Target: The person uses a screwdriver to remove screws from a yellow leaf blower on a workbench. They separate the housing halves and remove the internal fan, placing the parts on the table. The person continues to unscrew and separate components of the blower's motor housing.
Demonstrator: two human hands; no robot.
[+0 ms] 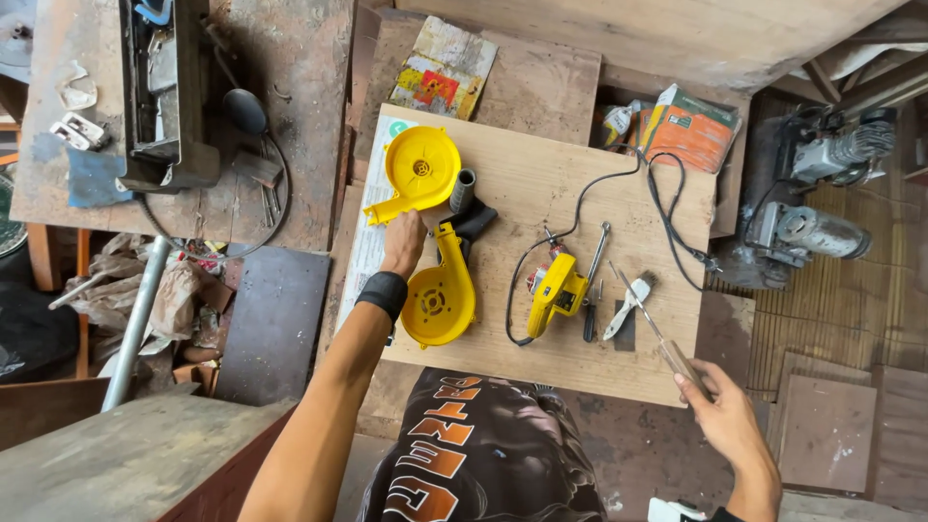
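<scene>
At ten o'clock on the wooden board (541, 184), the left hand (403, 242) rests with fingers curled over the edge of a yellow blower housing half (440, 295), grasping it. Just above lies the other yellow housing half (418, 174). At four o'clock, the right hand (720, 411) is clenched around a screwdriver (650, 319). Between them sits the yellow motor unit (556, 290) with its black cord (667, 217).

Two yellow blower housing halves (422, 170) (441, 295), a black nozzle (463, 190), a yellow motor unit (556, 292) with its black cord (667, 208), a wrench (593, 280) and a small brush (628, 304) are being carried by a pale plywood board (541, 184) serving as workbench.
</scene>
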